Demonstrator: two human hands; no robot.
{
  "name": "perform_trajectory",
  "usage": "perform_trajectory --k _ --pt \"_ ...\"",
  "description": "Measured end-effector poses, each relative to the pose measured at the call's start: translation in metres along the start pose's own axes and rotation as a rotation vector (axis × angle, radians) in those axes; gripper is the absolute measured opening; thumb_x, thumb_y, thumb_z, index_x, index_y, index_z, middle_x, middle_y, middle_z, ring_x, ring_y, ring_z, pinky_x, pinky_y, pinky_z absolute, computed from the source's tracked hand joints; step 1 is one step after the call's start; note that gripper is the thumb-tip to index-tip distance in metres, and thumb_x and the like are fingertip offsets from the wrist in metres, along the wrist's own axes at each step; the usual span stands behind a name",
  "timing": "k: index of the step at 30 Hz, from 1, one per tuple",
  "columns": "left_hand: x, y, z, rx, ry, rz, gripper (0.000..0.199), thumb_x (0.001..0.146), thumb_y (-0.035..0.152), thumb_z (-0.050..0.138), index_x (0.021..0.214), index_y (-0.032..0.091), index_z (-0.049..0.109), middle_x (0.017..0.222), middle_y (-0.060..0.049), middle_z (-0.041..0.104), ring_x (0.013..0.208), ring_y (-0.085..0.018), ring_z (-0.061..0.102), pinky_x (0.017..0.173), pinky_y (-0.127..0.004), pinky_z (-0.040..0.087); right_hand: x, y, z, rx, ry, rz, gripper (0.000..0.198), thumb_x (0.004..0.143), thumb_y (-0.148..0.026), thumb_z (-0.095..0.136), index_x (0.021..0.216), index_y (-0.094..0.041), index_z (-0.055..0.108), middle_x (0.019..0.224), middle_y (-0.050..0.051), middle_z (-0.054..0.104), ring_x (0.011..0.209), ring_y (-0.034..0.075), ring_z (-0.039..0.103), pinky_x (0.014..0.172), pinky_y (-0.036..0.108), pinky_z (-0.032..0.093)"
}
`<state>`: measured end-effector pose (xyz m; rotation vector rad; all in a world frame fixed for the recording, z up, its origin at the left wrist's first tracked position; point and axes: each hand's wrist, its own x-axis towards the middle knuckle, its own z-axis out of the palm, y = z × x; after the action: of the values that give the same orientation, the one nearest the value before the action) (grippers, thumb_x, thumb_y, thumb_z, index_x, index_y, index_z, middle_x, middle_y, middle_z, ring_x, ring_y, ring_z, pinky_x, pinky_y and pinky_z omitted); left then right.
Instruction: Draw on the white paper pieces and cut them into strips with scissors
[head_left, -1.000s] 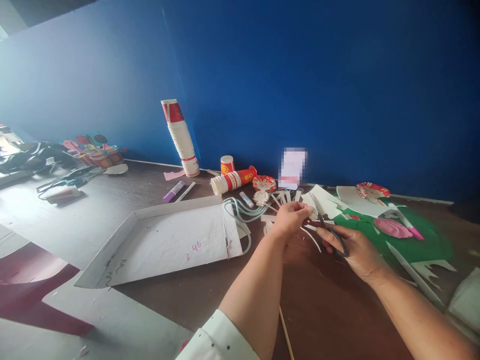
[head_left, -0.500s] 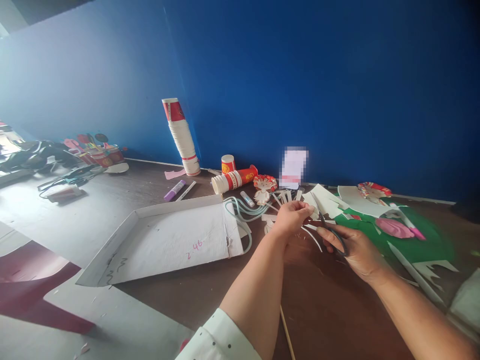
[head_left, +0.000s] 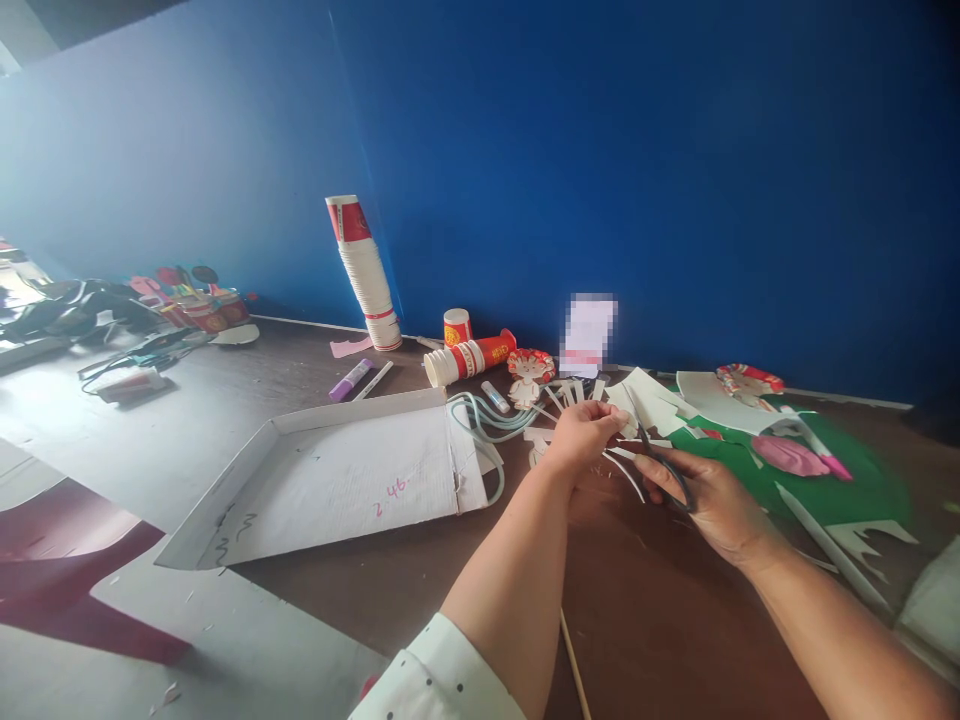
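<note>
My left hand [head_left: 586,436] is closed in a pinch on a white paper piece cut into strips [head_left: 570,394]. The strips fan out around the fingers, and one curled strip [head_left: 628,474] hangs below them. My right hand [head_left: 705,505] grips dark-handled scissors [head_left: 643,432], with fingers around the handle loops. The scissors' blades point up and away, close beside the left fingertips and the paper. My left hand hides the middle of the paper piece. A paper figure with a red-and-white patterned ring [head_left: 529,378] is just left of the strips.
An open cardboard box lid [head_left: 352,470] lies to the left. Behind are a tall cup stack [head_left: 363,275], toppled cups [head_left: 469,358] and a purple marker [head_left: 350,381]. At right, white paper scraps and a pink piece [head_left: 789,455] lie on green sheet [head_left: 870,485]. A blue wall [head_left: 600,180] closes the back.
Almost nothing differs. Both hands, the scissors and the paper strips keep nearly the same place; the view has shifted very slightly.
</note>
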<state>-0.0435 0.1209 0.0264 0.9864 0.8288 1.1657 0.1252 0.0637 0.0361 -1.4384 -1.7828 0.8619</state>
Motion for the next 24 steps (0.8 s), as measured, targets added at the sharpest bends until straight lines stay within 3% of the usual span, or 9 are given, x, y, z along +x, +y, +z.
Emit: perform_trajectory --k 7,18,21,24 --pt "-0.002 0.007 0.000 0.054 0.086 0.041 0.018 0.081 0.028 0.074 0.076 0.016 0.063 0.063 0.004 0.057 0.057 -0.007 0.048 0.062 -0.023 0.037 0.002 0.004 -0.001 0.072 -0.041 0.024 0.046 0.086 -0.065 0.066 0.108 -0.027 0.080 0.076 0.002 0.072 0.076 0.023 0.066 0.065 0.031 0.050" --pt "0.005 0.012 -0.009 -0.060 0.280 0.119 0.011 0.081 0.021 0.069 0.074 0.015 0.062 0.063 0.004 0.057 0.056 -0.007 0.046 0.062 -0.023 0.037 0.000 0.004 -0.009 0.110 -0.163 0.116 0.041 0.075 -0.061 0.077 0.090 -0.023 0.078 0.067 0.001 0.067 0.061 0.017 0.058 0.055 0.028 0.048" --pt "0.005 0.014 -0.013 -0.033 0.355 0.120 0.009 0.080 0.020 0.069 0.075 0.016 0.063 0.061 0.005 0.054 0.055 -0.007 0.045 0.060 -0.023 0.035 0.001 0.003 -0.013 0.153 -0.080 0.101 0.043 0.071 -0.062 0.080 0.089 -0.023 0.078 0.064 0.001 0.066 0.061 0.018 0.059 0.057 0.029 0.050" --pt "0.004 0.014 -0.014 0.057 0.318 0.113 0.010 0.080 0.021 0.070 0.076 0.016 0.063 0.062 0.004 0.056 0.057 -0.008 0.046 0.060 -0.023 0.036 0.004 0.000 -0.014 0.258 0.217 0.080 0.043 0.065 -0.056 0.085 0.095 -0.025 0.078 0.069 0.000 0.069 0.069 0.021 0.064 0.062 0.031 0.052"
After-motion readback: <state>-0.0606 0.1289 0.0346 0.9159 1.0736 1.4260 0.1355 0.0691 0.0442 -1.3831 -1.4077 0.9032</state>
